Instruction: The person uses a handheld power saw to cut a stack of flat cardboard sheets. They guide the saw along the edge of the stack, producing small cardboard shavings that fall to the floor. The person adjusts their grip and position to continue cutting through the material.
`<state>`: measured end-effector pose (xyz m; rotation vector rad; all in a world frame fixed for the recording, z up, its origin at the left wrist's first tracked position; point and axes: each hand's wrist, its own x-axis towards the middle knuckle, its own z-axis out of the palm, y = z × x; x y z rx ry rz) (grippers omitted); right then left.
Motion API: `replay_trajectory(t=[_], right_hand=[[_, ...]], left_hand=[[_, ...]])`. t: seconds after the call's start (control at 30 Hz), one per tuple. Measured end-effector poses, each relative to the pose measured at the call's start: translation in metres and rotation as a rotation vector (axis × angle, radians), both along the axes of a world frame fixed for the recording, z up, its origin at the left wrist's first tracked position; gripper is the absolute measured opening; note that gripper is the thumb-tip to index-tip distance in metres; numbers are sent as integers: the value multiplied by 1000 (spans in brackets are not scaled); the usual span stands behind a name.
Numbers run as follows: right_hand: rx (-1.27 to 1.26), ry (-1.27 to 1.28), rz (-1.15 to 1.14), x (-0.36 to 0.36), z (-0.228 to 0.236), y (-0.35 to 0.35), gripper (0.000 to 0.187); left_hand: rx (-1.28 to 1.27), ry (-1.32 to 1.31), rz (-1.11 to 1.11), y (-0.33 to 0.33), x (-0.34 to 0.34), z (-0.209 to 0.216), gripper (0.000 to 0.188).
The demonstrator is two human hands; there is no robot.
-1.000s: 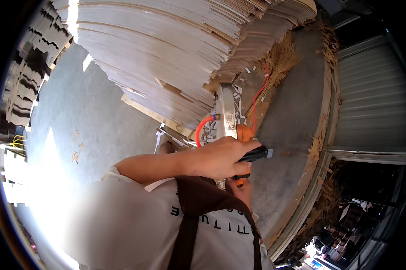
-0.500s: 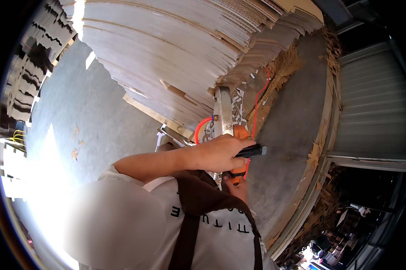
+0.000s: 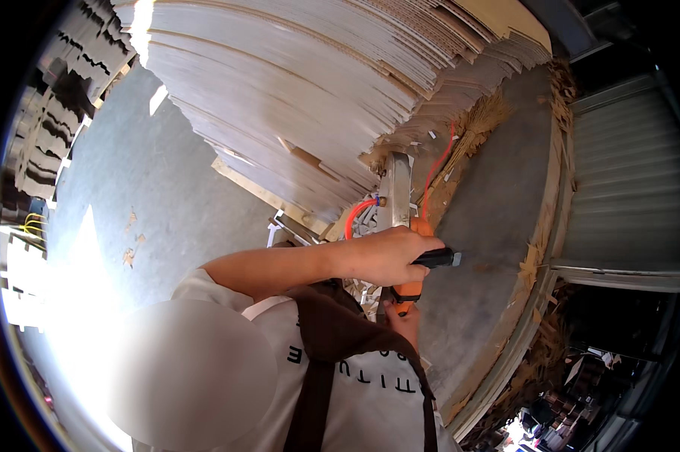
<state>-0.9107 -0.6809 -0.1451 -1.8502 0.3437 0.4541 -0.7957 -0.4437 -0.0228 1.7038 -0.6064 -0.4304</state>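
Observation:
My left hand (image 3: pixel 393 255) is wrapped round the black side handle of an orange and silver air tool (image 3: pixel 402 184). Closer to my body, my right hand (image 3: pixel 405 322) grips the tool's orange rear end, with its fingers partly hidden. The long metal head of the tool points away from me, its far end at the lower right edge of a tall cardboard stack (image 3: pixel 265 105). Whether it touches the sheets I cannot tell. From a fitting on the metal part, a red hose (image 3: pixel 353 218) curves off to the left.
Cardboard scraps (image 3: pixel 364 294) lie below the tool. A straw broom (image 3: pixel 479 120) rests on the floor beyond it, near a red line (image 3: pixel 433 172). A pallet edge (image 3: pixel 257 190) shows under the stack. More stacked board (image 3: pixel 42 143) stands far left; a ribbed metal panel (image 3: pixel 626 181) is right.
Both hands and the tool have shifted a little to the right along the stack's edge. The grip is the same, and the view has shifted slightly.

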Motion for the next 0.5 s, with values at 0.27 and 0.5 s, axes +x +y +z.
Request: replay_trajectory(t=[0.27,0.5], right_hand=[[-23,17,2,-4,16,5,19],[27,22,-14,-16,-17,5,21]], left_hand=[[-4,53,-30,6,-14,22,50],[62,73,-7,0,-20,-6,55]])
